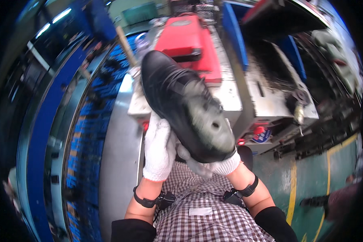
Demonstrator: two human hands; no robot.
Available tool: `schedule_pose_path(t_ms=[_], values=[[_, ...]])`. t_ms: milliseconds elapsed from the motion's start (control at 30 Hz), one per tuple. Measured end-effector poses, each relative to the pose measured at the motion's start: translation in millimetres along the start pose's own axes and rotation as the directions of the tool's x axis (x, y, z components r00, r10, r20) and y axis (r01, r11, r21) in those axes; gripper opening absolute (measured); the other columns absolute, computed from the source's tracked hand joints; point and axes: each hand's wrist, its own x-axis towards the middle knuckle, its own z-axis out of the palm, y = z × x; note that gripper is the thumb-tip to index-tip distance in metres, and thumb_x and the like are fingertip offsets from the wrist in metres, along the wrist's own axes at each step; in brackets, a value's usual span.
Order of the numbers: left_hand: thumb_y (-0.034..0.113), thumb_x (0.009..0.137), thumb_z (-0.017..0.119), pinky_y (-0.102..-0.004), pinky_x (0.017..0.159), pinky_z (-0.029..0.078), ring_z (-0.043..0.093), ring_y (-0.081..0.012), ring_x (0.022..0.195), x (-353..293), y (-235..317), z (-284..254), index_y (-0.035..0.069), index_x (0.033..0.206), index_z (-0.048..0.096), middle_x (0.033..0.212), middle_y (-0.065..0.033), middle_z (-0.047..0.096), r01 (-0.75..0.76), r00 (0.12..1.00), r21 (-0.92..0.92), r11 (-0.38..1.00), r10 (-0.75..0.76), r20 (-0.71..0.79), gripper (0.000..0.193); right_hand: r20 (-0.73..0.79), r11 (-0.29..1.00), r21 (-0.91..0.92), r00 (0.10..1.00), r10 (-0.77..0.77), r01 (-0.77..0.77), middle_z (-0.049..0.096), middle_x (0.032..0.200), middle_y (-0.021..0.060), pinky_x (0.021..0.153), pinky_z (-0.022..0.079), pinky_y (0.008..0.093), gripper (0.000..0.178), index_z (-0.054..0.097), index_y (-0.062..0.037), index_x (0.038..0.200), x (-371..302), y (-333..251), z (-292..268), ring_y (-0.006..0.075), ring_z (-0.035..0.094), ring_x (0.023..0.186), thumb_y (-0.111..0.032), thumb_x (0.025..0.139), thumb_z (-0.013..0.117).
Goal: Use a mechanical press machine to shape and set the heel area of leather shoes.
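A black lace-up shoe (165, 90) is tilted in front of me, its toe toward the upper left and its heel toward me. A pale greenish shoe last (209, 123) with a round hole in its top fills the shoe's opening. My left hand (159, 147), in a white knit glove, grips the shoe along its left side, with some fingers hidden behind it. At the heel, my right hand (226, 164) supports the shoe from beneath in a matching glove; the shoe covers part of its fingers.
Beyond the shoe a red machine part (181, 38) rests on a white machine bench (228, 97). A metal ledge (119, 161) and a conveyor with blue parts (94, 133) run along the left. At right stand a blue-sided machine (236, 36) and, low down, another person's foot (314, 201).
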Motion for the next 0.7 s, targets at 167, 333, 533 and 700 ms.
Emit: schedule_pose_path(t_ms=[167,333,533,700], values=[[0.007,0.106,0.039,-0.0408,0.124,0.031,0.04,-0.0268,0.148,-27,16,-48,-0.001,0.161,0.024,0.16,-0.015,0.039,-0.03,0.992,-0.068,0.997,0.022,-0.127,0.058,-0.016,0.915,0.222,0.937,0.348,-0.336,0.056,0.108,0.022,0.04,0.043,0.0346,0.066,0.04,-0.0034,0.151,44,46,1,0.0247,0.051,0.048,-0.049,0.104,0.047],[0.013,0.105,0.047,-0.0405,0.121,0.034,0.045,-0.0232,0.144,-38,23,-68,-0.001,0.156,0.036,0.155,-0.0147,0.046,-0.01,0.971,-0.018,1.0,0.005,-0.238,0.054,-0.057,0.876,0.29,0.907,0.417,-0.384,0.053,0.11,0.0251,0.039,0.043,0.0331,0.069,0.037,-0.003,0.152,54,69,-21,0.0252,0.053,0.049,-0.052,0.104,0.044],[0.014,0.101,0.048,-0.0311,0.091,0.054,0.062,-0.0129,0.102,-45,3,-100,0.003,0.147,0.048,0.125,-0.0074,0.063,0.174,0.949,0.465,0.868,-0.023,-0.313,0.047,-0.243,0.396,-0.891,0.97,-0.001,-0.223,0.068,0.125,0.0166,0.098,0.055,0.0335,0.049,0.055,-0.0047,0.14,47,74,-10,0.0195,0.069,0.107,-0.011,0.094,0.071],[0.013,0.097,0.05,-0.0381,0.106,0.052,0.062,-0.0246,0.123,-42,-13,-105,0.002,0.145,0.049,0.137,-0.0119,0.06,0.057,0.931,0.038,0.998,-0.039,-0.363,0.05,-0.265,0.797,-0.588,0.964,-0.032,-0.135,0.071,0.101,0.0101,0.07,0.054,0.0318,0.049,0.065,-0.0063,0.121,41,93,-62,0.0194,0.067,0.079,-0.046,0.092,0.07]])
